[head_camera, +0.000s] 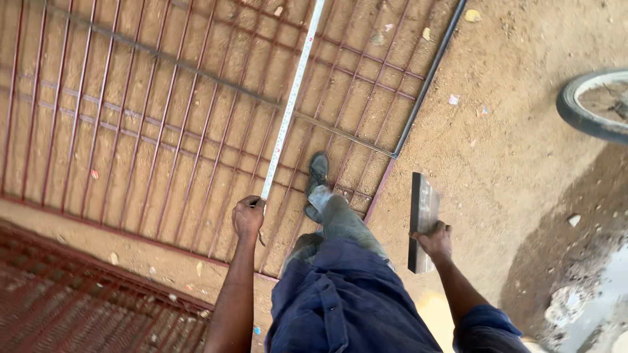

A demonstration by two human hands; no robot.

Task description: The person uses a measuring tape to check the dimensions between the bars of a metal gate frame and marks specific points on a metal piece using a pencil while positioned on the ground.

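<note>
A dark red metal grille [150,117] of thin bars lies flat on sandy ground. A white tape measure blade [291,98] runs across it from the top edge down to my left hand [248,218], which pinches the blade's near end over the grille. My right hand [434,240] is off the grille to the right and grips a flat dark metal bar piece [422,219], held on edge above the dirt. My foot in a dark shoe [318,175] stands on the grille between the two hands.
A second red mesh panel [72,307] lies at the lower left. A bicycle wheel [595,104] shows at the right edge. Wet ground and rubble [575,294] lie at the lower right. Sandy dirt [497,150] spreads right of the grille.
</note>
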